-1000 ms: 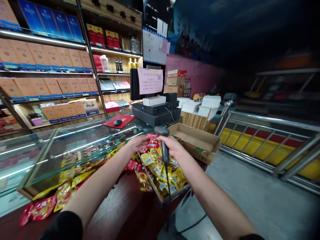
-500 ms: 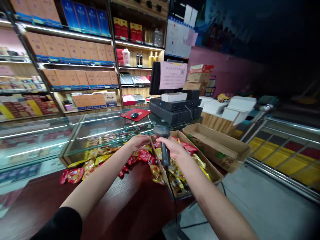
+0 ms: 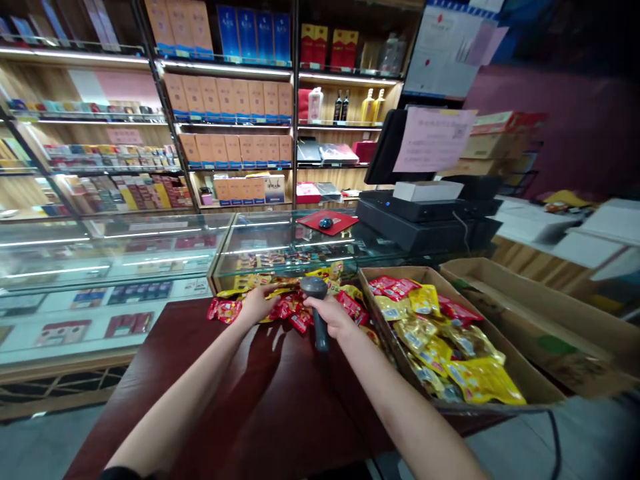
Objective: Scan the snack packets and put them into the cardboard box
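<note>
My right hand (image 3: 334,316) is wrapped round the handle of a dark grey barcode scanner (image 3: 314,287), held upright above the dark red table. My left hand (image 3: 257,305) reaches over a row of snack packets with its fingers stretched out, at or just above them; whether it touches them is hard to tell. Those snack packets (image 3: 289,307), red and yellow, lie heaped along the foot of the glass counter. To the right of the scanner, an open cardboard box (image 3: 373,300) holds several more yellow, gold and red packets.
Behind the packets stands a glass display counter (image 3: 280,238) with a red mouse pad (image 3: 345,222) and a mouse (image 3: 326,223) on top. A monitor (image 3: 387,150) and black till (image 3: 415,223) are at the right. Another cardboard box (image 3: 530,320) sits beside the filled one.
My view has turned to the left. Both hands have moved left, away from the filled box to the packets by the counter; the scanner has come along in my right hand.
</note>
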A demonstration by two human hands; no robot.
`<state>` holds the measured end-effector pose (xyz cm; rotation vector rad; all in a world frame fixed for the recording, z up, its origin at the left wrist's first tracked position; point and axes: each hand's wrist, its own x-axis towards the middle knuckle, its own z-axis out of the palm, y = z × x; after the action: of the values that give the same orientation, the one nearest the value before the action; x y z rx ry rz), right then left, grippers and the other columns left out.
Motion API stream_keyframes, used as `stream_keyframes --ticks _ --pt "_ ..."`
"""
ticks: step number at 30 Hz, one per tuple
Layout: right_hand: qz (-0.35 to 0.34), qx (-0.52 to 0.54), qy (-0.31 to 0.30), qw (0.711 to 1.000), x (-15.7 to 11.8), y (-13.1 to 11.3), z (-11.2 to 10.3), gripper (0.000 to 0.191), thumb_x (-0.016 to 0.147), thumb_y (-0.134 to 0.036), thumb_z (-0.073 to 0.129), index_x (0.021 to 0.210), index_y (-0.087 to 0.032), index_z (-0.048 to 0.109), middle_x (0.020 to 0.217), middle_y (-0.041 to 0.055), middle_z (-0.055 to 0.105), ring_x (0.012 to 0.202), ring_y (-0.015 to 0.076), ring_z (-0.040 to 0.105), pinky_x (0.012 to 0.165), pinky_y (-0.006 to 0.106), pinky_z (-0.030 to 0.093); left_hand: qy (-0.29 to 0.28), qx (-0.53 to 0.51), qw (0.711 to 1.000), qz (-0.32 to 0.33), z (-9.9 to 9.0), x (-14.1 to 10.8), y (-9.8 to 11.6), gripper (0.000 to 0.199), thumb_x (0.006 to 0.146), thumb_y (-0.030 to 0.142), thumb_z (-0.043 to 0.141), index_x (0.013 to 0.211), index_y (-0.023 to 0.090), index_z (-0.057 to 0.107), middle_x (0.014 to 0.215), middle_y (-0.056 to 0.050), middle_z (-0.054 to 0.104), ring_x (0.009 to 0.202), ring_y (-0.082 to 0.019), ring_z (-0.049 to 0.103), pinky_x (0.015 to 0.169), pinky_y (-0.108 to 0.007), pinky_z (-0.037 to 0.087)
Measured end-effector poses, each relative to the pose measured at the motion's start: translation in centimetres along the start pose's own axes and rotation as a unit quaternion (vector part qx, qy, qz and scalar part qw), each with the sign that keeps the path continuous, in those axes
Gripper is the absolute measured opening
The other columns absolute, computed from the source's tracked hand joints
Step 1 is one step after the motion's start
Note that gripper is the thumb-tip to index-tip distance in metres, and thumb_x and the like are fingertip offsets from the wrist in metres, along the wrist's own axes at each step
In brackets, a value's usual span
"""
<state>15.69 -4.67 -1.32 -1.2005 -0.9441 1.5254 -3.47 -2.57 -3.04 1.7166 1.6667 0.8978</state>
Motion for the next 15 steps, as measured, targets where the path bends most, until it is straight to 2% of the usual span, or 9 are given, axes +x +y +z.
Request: stream_keyframes --ticks 3,5,8,11,15 --pt "0.032 0.007 -0.007 0.999 0.3 1.7 1.6 0.014 0.055 -0.01 0.065 0.068 -0.013 0.065 0.051 -0.0033 0.058 0.047 0.0085 0.05 0.049 0.021 0.039 0.004 0.151 0.984 0.098 1.2 -1.3 -1.2 0.04 0.074 0.04 0.064 0.109 0.02 0.068 0.106 -0.009 0.065 0.102 -0.024 0.058 0.092 -0.033 0.041" --pt "0.057 0.021 -0.015 0.998 0.6 2.8 2.2 0.01 0.055 -0.008 0.064 0.064 -0.013 0.062 0.048 -0.0034 0.056 0.044 0.0085 0.049 0.048 0.021 0.04 0.015 0.215 0.969 0.122 2.4 -2.2 -1.4 0.044 0.074 0.041 0.064 0.111 0.019 0.065 0.106 -0.01 0.061 0.102 -0.024 0.056 0.091 -0.033 0.04" --pt "0.075 0.054 -0.017 0.996 0.9 4.1 2.3 0.01 0.057 -0.008 0.063 0.065 -0.015 0.061 0.048 -0.0046 0.055 0.044 0.008 0.049 0.049 0.021 0.042 0.045 0.285 0.951 0.11 4.1 -3.4 -0.9 0.044 0.075 0.037 0.063 0.115 0.018 0.06 0.11 -0.011 0.056 0.106 -0.024 0.052 0.089 -0.032 0.04" --pt "0.088 0.085 -0.016 0.992 0.6 4.6 1.5 0.012 0.058 -0.01 0.064 0.068 -0.015 0.061 0.051 -0.0037 0.057 0.047 0.0092 0.053 0.051 0.022 0.045 0.057 0.333 0.938 0.077 5.4 -4.4 0.0 0.032 0.08 0.031 0.055 0.108 0.017 0.058 0.108 -0.012 0.055 0.103 -0.025 0.053 0.083 -0.031 0.041" --pt "0.082 0.131 -0.01 0.988 -0.4 4.4 0.1 0.014 0.057 -0.013 0.066 0.07 -0.015 0.061 0.062 -0.0001 0.063 0.06 0.0123 0.061 0.061 0.024 0.051 0.052 0.315 0.948 0.011 5.5 -4.7 0.9 0.025 0.083 0.032 0.048 0.098 0.015 0.059 0.096 -0.012 0.061 0.093 -0.024 0.058 0.077 -0.031 0.042"
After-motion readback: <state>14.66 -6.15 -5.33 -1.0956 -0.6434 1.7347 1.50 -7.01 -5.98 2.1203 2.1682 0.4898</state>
